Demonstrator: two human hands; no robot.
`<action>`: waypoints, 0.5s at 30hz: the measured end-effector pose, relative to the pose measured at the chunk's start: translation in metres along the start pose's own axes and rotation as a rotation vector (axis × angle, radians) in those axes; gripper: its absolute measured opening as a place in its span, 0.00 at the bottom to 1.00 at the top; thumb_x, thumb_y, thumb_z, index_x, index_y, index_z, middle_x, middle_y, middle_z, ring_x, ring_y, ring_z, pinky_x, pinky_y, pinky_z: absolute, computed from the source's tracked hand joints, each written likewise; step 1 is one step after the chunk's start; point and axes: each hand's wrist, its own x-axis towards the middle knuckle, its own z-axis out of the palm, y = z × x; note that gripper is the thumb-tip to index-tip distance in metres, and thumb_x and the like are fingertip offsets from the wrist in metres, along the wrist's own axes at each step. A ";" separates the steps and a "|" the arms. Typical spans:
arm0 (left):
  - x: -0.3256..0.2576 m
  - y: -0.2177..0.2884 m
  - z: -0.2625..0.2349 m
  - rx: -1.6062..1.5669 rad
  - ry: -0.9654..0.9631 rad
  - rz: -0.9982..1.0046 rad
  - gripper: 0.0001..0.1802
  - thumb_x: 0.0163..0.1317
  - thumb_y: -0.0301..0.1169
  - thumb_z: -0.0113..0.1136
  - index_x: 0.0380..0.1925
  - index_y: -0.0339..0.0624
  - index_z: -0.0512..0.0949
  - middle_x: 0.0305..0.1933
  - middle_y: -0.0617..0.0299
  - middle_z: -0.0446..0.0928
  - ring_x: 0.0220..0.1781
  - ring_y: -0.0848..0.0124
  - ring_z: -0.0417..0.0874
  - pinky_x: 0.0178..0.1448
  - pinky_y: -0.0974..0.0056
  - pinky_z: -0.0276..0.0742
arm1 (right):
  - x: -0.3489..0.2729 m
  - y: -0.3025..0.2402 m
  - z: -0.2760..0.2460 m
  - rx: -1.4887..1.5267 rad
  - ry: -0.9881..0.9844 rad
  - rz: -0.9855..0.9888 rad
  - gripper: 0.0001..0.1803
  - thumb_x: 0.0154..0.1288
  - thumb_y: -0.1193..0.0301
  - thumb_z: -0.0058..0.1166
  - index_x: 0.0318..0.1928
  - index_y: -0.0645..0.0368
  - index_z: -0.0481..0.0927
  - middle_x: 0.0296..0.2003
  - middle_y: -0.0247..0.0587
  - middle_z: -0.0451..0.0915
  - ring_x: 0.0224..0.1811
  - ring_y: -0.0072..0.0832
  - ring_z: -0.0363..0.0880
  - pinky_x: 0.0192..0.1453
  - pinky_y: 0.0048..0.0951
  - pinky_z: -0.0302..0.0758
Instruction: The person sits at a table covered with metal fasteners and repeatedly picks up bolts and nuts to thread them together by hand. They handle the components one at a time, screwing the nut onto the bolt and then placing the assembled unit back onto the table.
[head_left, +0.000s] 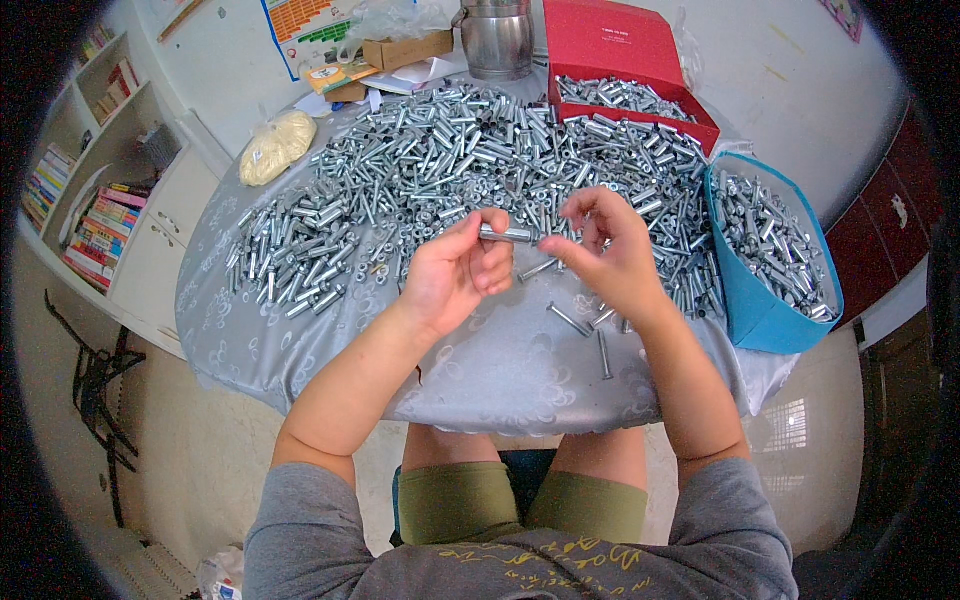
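Bolt [508, 235]: one, silver metal, short sleeved shaft, lying level, pinched at both ends between fingers, raised above the heaped surface.

A round worktop [500, 370] under a grey patterned cloth fills the centre. At nine o'clock a white bookshelf [95, 190] holds rows of coloured books. A pale wall [230, 60] runs behind it toward twelve o'clock, with a poster [305, 25] pinned on it. The floor [190, 440] at seven o'clock is light and speckled. At three o'clock stands a dark red cabinet [880, 230]. Light is even and soft.
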 end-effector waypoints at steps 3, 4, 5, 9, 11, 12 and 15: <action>0.002 -0.001 0.001 0.008 -0.010 -0.005 0.13 0.64 0.43 0.36 0.32 0.47 0.63 0.17 0.70 0.57 0.18 0.78 0.57 0.28 0.72 0.55 | -0.002 0.010 -0.005 -0.045 -0.043 -0.027 0.11 0.48 0.64 0.61 0.26 0.58 0.76 0.17 0.36 0.70 0.15 0.24 0.64 0.19 0.25 0.60; 0.001 -0.002 0.000 0.012 -0.004 -0.009 0.13 0.64 0.43 0.36 0.32 0.47 0.63 0.17 0.71 0.57 0.18 0.78 0.57 0.28 0.72 0.55 | -0.001 0.010 -0.005 -0.062 -0.072 -0.015 0.11 0.48 0.64 0.61 0.26 0.58 0.77 0.18 0.37 0.71 0.16 0.25 0.65 0.19 0.26 0.60; 0.001 -0.002 0.000 0.017 -0.003 -0.009 0.13 0.64 0.43 0.35 0.32 0.47 0.63 0.17 0.71 0.57 0.18 0.78 0.57 0.28 0.72 0.55 | -0.001 0.005 -0.005 -0.081 -0.052 -0.043 0.11 0.49 0.64 0.60 0.25 0.59 0.76 0.17 0.38 0.71 0.16 0.26 0.65 0.19 0.26 0.61; 0.001 -0.001 0.001 0.028 -0.004 -0.004 0.14 0.64 0.44 0.35 0.31 0.47 0.63 0.16 0.71 0.57 0.18 0.78 0.57 0.28 0.71 0.56 | -0.002 -0.001 -0.007 -0.240 -0.083 -0.032 0.11 0.50 0.64 0.59 0.25 0.59 0.76 0.19 0.40 0.73 0.17 0.28 0.68 0.21 0.27 0.64; 0.001 -0.001 0.001 0.035 -0.008 -0.003 0.14 0.64 0.44 0.35 0.31 0.47 0.63 0.16 0.70 0.57 0.18 0.78 0.57 0.28 0.71 0.56 | -0.002 -0.001 -0.007 -0.247 -0.088 -0.052 0.11 0.50 0.64 0.58 0.25 0.59 0.76 0.19 0.41 0.73 0.18 0.29 0.70 0.21 0.28 0.65; 0.000 -0.001 0.001 0.041 -0.010 -0.004 0.14 0.64 0.44 0.35 0.30 0.46 0.63 0.16 0.70 0.57 0.18 0.78 0.57 0.28 0.71 0.56 | -0.001 -0.008 -0.007 -0.196 -0.060 -0.107 0.12 0.51 0.63 0.58 0.24 0.59 0.76 0.19 0.40 0.73 0.18 0.30 0.70 0.21 0.28 0.65; 0.002 -0.002 0.002 0.060 -0.032 -0.003 0.14 0.64 0.44 0.35 0.29 0.46 0.62 0.16 0.70 0.58 0.18 0.78 0.57 0.28 0.71 0.56 | -0.003 0.001 -0.011 -0.215 -0.080 -0.076 0.12 0.49 0.63 0.59 0.25 0.58 0.76 0.21 0.39 0.74 0.19 0.31 0.71 0.22 0.28 0.66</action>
